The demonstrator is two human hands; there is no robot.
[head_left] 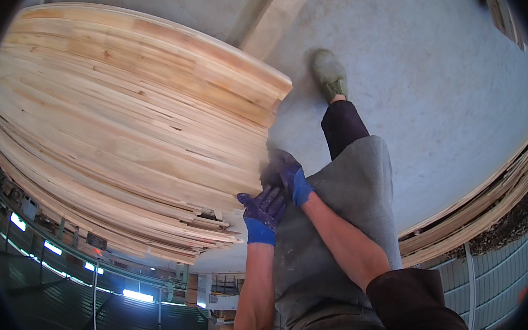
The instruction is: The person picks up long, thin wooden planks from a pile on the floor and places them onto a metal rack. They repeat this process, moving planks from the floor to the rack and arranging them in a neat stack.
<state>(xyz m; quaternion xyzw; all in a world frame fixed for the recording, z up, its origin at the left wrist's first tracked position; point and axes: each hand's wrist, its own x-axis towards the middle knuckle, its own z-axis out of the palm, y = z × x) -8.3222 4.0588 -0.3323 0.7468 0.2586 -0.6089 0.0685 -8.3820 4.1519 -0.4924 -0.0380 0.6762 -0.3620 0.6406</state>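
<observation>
A large stack of pale wooden boards (pixel 123 108) fills the left side, its uneven ends toward me. My left hand (pixel 265 208), in a dark purple glove with a blue cuff, is beside the near board ends. Its fingers are stretched out and its thumb stands apart; I see nothing held in it. My right hand (pixel 287 170), gloved the same way, is just above and to the right of the left one, close to the board ends. Its fingers are blurred and partly hidden against a dark patch, so their grip cannot be made out.
A grey apron (pixel 358 176) hangs over my front. My shoe (pixel 329 73) is on the grey concrete floor (pixel 432 90). A timber beam (pixel 280 18) lies beyond the stack. More long boards (pixel 466 211) lie at the right, and metal railing (pixel 95 302) appears lower left.
</observation>
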